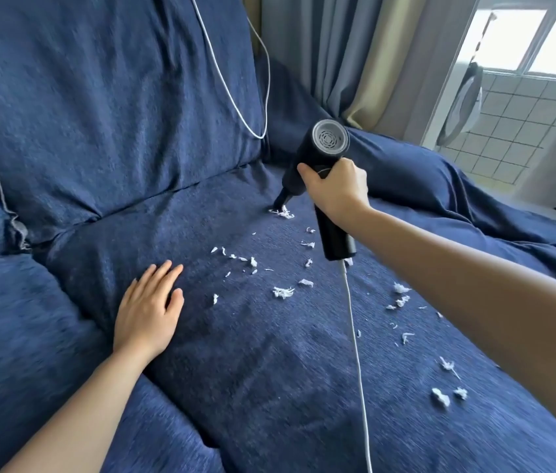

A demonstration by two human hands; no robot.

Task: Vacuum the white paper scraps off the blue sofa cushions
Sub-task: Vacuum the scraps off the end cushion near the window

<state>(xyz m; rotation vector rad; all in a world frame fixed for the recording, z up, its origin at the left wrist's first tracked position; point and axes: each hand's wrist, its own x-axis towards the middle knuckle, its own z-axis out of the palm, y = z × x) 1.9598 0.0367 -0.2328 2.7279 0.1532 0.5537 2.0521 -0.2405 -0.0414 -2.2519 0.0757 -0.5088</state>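
Left hand lies flat and open on the cushion, holding nothing; right hand has its grip curled round the vacuum, nozzle on the farthest scraps; most scraps remain, strewn nearer than that grip and rightward; barely begun, I judge.
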